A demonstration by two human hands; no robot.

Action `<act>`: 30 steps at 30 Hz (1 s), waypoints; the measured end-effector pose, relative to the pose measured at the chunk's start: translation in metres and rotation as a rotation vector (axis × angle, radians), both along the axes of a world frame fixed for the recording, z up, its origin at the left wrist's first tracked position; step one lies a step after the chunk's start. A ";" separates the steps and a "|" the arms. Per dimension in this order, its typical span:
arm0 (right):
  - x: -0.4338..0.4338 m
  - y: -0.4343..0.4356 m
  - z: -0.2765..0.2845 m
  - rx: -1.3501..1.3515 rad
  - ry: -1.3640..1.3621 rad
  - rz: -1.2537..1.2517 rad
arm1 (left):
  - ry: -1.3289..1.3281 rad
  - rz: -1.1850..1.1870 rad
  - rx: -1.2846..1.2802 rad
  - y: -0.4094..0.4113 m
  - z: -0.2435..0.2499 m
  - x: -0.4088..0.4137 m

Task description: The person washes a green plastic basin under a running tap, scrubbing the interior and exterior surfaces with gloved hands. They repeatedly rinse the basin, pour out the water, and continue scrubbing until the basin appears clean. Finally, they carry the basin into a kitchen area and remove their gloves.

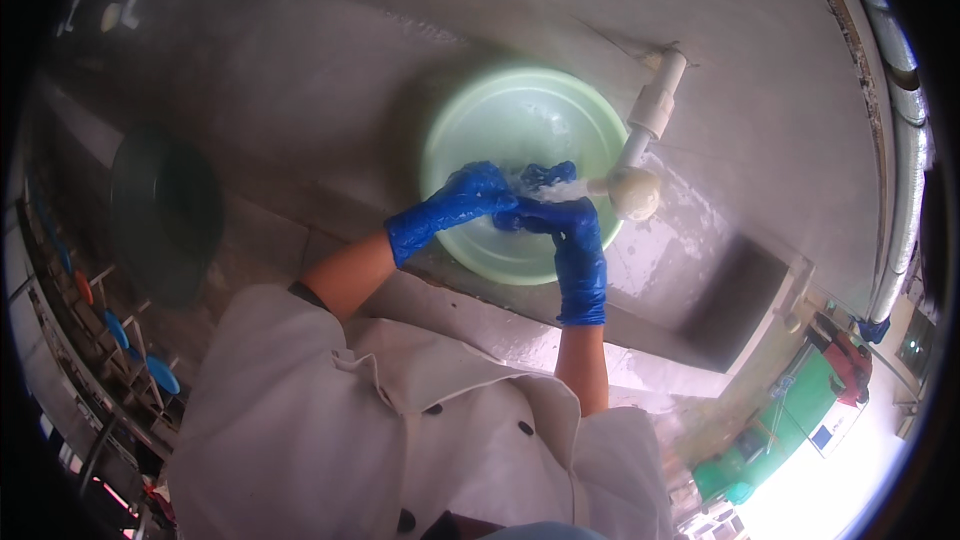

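Observation:
My left hand (472, 193), in a blue glove, reaches over a pale green plastic basin (517, 270). My right hand (574, 221), gloved the same way, meets it there from the right, its fingers curled. Water (562, 190) streams from a tap with a rounded, pale end (634, 193) and splashes over the gloved fingers. Both hands are close together, and they seem to touch near the basin's middle. Spray and glove folds hide whether anything is between the fingers. Foamy or cloudy water (525, 120) shows inside the basin.
A white plastic pipe (660, 94) carries the tap out from the grey wall. On the left stands a large dark tub (166, 217). The wet basin ledge (667, 240) has a raised front edge. A person in red (847, 367) is far off at the right.

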State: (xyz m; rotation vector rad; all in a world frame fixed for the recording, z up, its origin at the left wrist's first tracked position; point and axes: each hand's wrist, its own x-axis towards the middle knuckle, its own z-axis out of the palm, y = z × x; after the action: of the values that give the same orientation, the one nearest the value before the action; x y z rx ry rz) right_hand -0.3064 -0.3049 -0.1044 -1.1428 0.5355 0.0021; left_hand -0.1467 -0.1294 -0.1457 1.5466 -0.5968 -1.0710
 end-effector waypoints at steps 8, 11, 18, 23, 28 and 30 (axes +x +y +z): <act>-0.031 0.001 0.040 0.122 0.332 0.077 | -0.423 -0.156 0.297 0.044 0.029 -0.028; -0.043 -0.006 0.039 -0.395 0.458 0.388 | -0.489 -0.210 0.065 0.066 0.032 -0.046; 0.038 -0.063 -0.060 -0.592 0.012 -0.296 | -0.314 0.671 0.343 -0.025 -0.040 -0.005; 0.031 0.021 -0.214 -0.918 0.436 -0.047 | 0.810 0.674 -0.026 -0.046 -0.072 -0.042; 0.046 0.105 -0.089 -0.225 0.357 -0.110 | 1.302 0.442 -0.615 -0.030 -0.141 -0.066; 0.051 0.110 -0.070 -0.446 0.308 -0.182 | 1.326 0.278 -0.937 -0.029 -0.140 -0.069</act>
State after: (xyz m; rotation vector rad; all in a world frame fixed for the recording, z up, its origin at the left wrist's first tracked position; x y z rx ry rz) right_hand -0.2555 -0.1952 -0.1745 -1.5357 0.9460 -0.1048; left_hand -0.2152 -0.1585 -0.2856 -0.0458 0.0970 -1.0950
